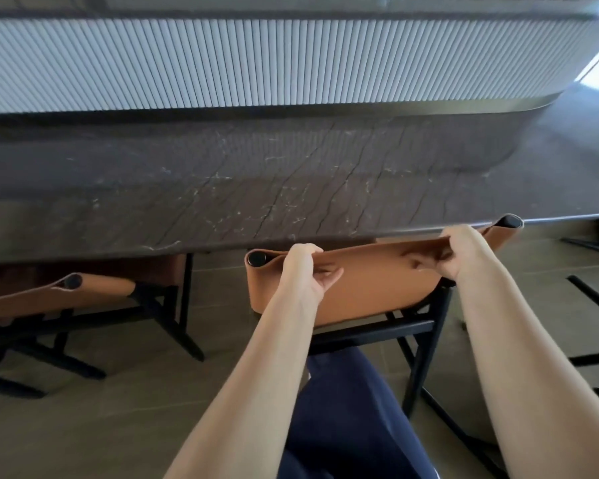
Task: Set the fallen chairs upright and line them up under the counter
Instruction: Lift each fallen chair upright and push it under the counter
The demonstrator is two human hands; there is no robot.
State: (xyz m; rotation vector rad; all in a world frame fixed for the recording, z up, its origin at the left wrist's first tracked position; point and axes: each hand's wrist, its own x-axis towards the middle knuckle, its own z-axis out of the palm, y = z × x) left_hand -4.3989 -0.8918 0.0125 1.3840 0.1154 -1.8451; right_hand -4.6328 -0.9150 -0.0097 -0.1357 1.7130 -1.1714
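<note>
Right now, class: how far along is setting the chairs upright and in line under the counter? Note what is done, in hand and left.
Done: the left chair stands upright, partly under the counter. In hand: the left hand and right hand grip the backrest of the middle chair, upright at its edge. Left: black frame bars at the right may be another chair; too little shows.

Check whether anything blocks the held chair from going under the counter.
Nothing visible does. The left hand and right hand grip the chair's backrest at the counter edge; the neighbouring chair stands apart to its left. Floor under it is mostly hidden.
</note>
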